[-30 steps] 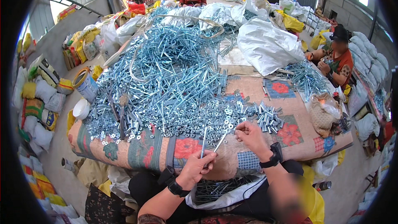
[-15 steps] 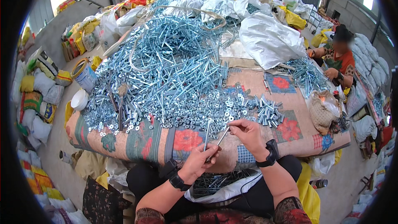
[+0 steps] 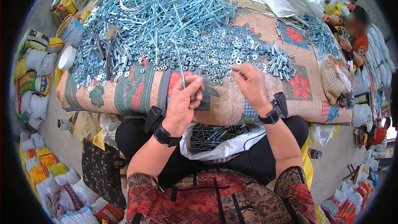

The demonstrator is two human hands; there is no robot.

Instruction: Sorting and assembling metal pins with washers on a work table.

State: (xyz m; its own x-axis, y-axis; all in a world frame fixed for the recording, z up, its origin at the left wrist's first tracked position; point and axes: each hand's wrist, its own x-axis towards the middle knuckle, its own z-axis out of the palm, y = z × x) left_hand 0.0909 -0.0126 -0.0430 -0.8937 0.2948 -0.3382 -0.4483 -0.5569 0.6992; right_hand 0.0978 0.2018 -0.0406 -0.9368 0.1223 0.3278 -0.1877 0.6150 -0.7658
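Observation:
My left hand [image 3: 185, 95] is closed around a long, thin metal rod [image 3: 180, 67] that points up and away past the thumb. A second, blurred rod seems to stick out by its fingers. My right hand [image 3: 251, 84] is at the near edge of a heap of small nuts and washers [image 3: 215, 54], thumb and fingertips drawn together. What those fingers pinch, if anything, is too small and blurred to tell. On my lap lies an open white sack [image 3: 207, 154] with many dark metal rods [image 3: 219, 135] in it.
A big pile of shiny long rods [image 3: 166, 12] covers the far part of the cloth-covered table [image 3: 224, 103]. Short metal sleeves [image 3: 282, 64] lie right of the nuts. A white bowl [image 3: 67, 58] and a bucket [image 3: 70, 31] stand at left. A co-worker [image 3: 354, 29] sits at far right.
My view has tilted downward. My hands have drawn apart: the right has left the rod's tip and is now by the nuts, while the left has shifted left with its rod.

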